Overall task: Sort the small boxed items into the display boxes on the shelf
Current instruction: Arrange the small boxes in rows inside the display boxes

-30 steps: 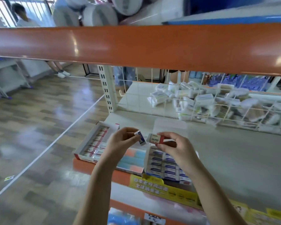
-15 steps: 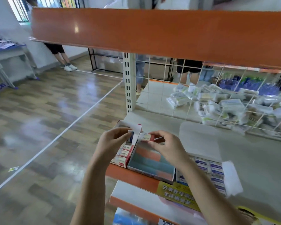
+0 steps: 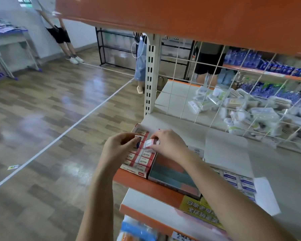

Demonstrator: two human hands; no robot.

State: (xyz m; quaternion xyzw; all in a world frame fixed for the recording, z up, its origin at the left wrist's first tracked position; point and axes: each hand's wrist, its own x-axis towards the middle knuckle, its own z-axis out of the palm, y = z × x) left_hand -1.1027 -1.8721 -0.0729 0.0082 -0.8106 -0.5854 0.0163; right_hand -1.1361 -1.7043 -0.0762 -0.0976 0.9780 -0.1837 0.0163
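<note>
- Right hand (image 3: 170, 145) is pinching a small red-and-white box (image 3: 150, 143) between fingertips, holding it just above the red display box (image 3: 139, 153) at the shelf's (image 3: 276, 164) left front corner.
- Left hand (image 3: 119, 148) is pinching a small dark-blue box (image 3: 138, 143), fingers curled round it, over the same display box.
- Red display box is showing rows of matching red-and-white boxes.
- Teal-and-orange display box (image 3: 172, 176) is sitting just beside it on the right, touching.
- Blue-and-white display box (image 3: 240, 182) is lying further right, partly hidden by the right forearm.
- Wire grid (image 3: 233, 94) is standing behind the shelf.
</note>
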